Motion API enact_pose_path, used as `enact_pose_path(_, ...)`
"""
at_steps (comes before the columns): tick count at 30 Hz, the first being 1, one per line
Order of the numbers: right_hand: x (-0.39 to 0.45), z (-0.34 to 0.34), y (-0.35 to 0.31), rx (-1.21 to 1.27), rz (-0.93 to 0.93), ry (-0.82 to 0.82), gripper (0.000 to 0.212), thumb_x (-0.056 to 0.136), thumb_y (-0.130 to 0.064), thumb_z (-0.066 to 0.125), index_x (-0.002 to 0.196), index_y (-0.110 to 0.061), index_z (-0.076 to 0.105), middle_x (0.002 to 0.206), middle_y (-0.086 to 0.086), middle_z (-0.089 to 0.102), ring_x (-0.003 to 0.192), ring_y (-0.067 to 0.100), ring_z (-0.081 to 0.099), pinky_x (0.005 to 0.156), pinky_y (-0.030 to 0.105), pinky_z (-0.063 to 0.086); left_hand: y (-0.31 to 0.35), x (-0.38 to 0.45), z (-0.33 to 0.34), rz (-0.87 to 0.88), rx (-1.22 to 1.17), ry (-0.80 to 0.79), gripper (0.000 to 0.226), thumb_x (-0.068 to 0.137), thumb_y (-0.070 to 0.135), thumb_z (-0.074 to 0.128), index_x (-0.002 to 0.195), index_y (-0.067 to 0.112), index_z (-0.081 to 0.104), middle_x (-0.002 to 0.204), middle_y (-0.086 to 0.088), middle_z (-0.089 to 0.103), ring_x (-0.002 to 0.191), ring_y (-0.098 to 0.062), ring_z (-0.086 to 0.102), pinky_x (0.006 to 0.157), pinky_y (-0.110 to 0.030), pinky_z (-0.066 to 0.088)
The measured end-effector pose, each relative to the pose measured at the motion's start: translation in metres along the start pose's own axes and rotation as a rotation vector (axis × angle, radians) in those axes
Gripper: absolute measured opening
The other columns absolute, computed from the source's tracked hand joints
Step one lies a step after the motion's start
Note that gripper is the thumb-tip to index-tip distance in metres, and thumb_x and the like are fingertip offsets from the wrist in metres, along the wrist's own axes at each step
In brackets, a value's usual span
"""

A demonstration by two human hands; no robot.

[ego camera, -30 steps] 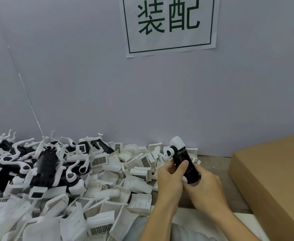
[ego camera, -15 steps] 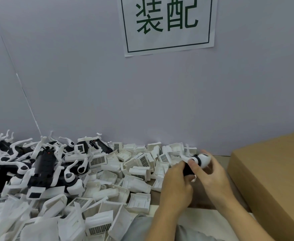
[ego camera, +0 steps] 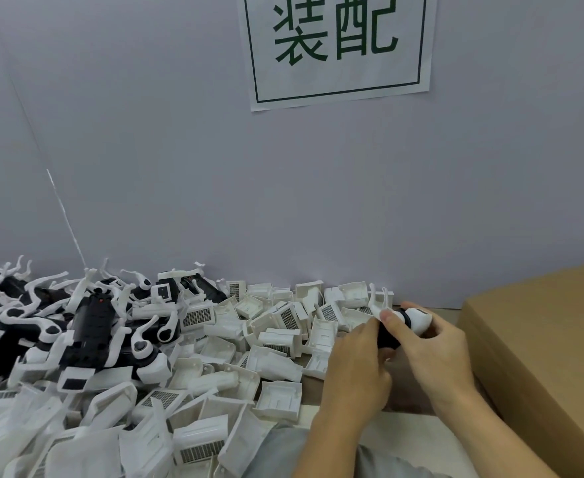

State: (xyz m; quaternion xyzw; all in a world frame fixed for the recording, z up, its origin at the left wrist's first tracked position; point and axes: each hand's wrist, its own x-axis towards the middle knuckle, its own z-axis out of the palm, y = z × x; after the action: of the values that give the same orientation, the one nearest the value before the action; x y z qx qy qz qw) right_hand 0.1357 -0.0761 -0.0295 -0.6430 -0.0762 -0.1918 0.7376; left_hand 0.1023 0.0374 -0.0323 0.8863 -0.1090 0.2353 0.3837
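Grey cloth (ego camera: 283, 446): nearest the camera, at the bottom edge between the forearms; probably the person's clothing.
Left hand (ego camera: 356, 363): fingers curled round the lower end of the black-and-white part (ego camera: 389, 334). Judged to be the anchoring hand that keeps the body from turning.
Right hand (ego camera: 439, 353): closed on the upper end, the thumb (ego camera: 389, 317) lying across the seam and the fingers wrapped behind the white cap (ego camera: 420, 319). Looks like a press or twist to seat the cap on the body.
Part, location: held clear of the table (ego camera: 314, 386), between both hands, just right of the loose pile and left of the cardboard box (ego camera: 542, 339).
Part, appearance: short black body, mostly hidden by the hands; rounded white cap at the far end; a thin white hook (ego camera: 375, 301) curving up beside the thumb. Hard, smooth moulded plastic.
White housings (ego camera: 277, 339): loose heap of open shells, many with grille inserts, within the left hand's reach; likely feed stock.
Finished units (ego camera: 90, 322): black-and-white pieces with the same curved hooks, heaped further left, kept apart from the shells, presumably output.
Box: closed top, at the right side, touching nothing in hand.
Wall (ego camera: 214, 184): plain grey, directly behind the table.
Sign (ego camera: 339, 46): white sheet, green characters in a green frame, high on the wall.
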Motion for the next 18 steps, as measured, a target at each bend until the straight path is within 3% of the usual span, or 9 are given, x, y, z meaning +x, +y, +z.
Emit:
enact_pose_path(4,-0.009,0.006,-0.006,0.031,-0.025,-0.052,0.050,0.076,-0.044,0.074,0.119,-0.025,0.058,0.103,-0.006,0.067,0.082,-0.006,0.067,0.062,0.010,0.052,0.001,0.000,0.003,-0.023,-0.019,0.014,0.039,0.092,-0.001,0.050,0.122,0.024,0.052,0.114,0.003,0.068,0.106,-0.017,0.062,0.090,-0.038,0.053)
enact_pose_path(6,-0.012,0.007,-0.005,0.060,-0.007,-0.105,0.063,0.077,-0.052,0.065,0.134,-0.032,0.045,0.116,-0.012,0.062,0.097,-0.005,0.064,0.075,0.014,0.050,0.005,0.000,0.002,-0.083,-0.178,0.105,0.034,0.094,0.003,0.047,0.113,0.032,0.049,0.105,0.006,0.068,0.096,-0.002,0.064,0.081,-0.026,0.053)
enact_pose_path(8,-0.012,0.006,-0.003,0.098,0.018,-0.102,0.059,0.089,-0.049,0.056,0.143,-0.035,0.037,0.122,-0.013,0.059,0.106,-0.003,0.061,0.085,0.021,0.045,0.009,0.005,-0.004,-0.224,-0.428,0.258,0.031,0.101,0.008,0.048,0.107,0.038,0.050,0.100,0.013,0.067,0.091,0.008,0.062,0.077,-0.011,0.048)
enact_pose_path(10,-0.009,0.004,-0.001,0.125,0.054,-0.055,0.048,0.100,-0.037,0.052,0.145,-0.034,0.038,0.122,-0.010,0.060,0.109,0.003,0.060,0.088,0.029,0.045,0.006,0.009,-0.010,-0.436,-0.749,0.392,0.022,0.106,0.015,0.045,0.112,0.029,0.061,0.104,0.004,0.070,0.097,-0.003,0.065,0.081,-0.020,0.050)
enact_pose_path(12,-0.008,0.003,0.000,0.121,0.088,-0.031,0.043,0.103,-0.030,0.050,0.144,-0.032,0.039,0.119,-0.009,0.060,0.110,0.007,0.059,0.087,0.032,0.045,0.003,0.012,-0.018,-0.647,-1.168,0.437,0.030,0.108,0.022,0.040,0.118,0.011,0.066,0.111,-0.012,0.072,0.097,-0.022,0.067,0.079,-0.034,0.050)
enact_pose_path(14,-0.008,0.003,0.000,0.102,0.106,-0.026,0.040,0.104,-0.028,0.048,0.143,-0.030,0.042,0.117,-0.006,0.063,0.110,0.010,0.059,0.083,0.032,0.045,-0.001,0.013,-0.024,-0.728,-1.523,0.453,0.041,0.104,0.037,0.045,0.117,0.007,0.068,0.107,-0.017,0.072,0.093,-0.030,0.066,0.076,-0.038,0.050)
enact_pose_path(16,-0.009,0.004,0.001,0.087,0.122,-0.029,0.036,0.104,-0.026,0.047,0.140,-0.028,0.046,0.115,-0.002,0.065,0.109,0.014,0.061,0.079,0.032,0.046,0.000,0.013,-0.029,-0.762,-1.601,0.415,0.045,0.094,0.050,0.059,0.106,0.009,0.071,0.085,-0.011,0.071,0.076,-0.027,0.067,0.064,-0.034,0.052)
enact_pose_path(18,-0.009,0.005,-0.001,0.083,0.129,-0.025,0.027,0.104,-0.024,0.047,0.130,-0.029,0.053,0.110,-0.001,0.066,0.104,0.016,0.063,0.074,0.032,0.046,0.005,0.012,-0.031,-0.764,-1.556,0.369,0.033,0.083,0.042,0.073,0.095,0.011,0.071,0.067,-0.005,0.067,0.055,-0.020,0.066,0.050,-0.028,0.052)
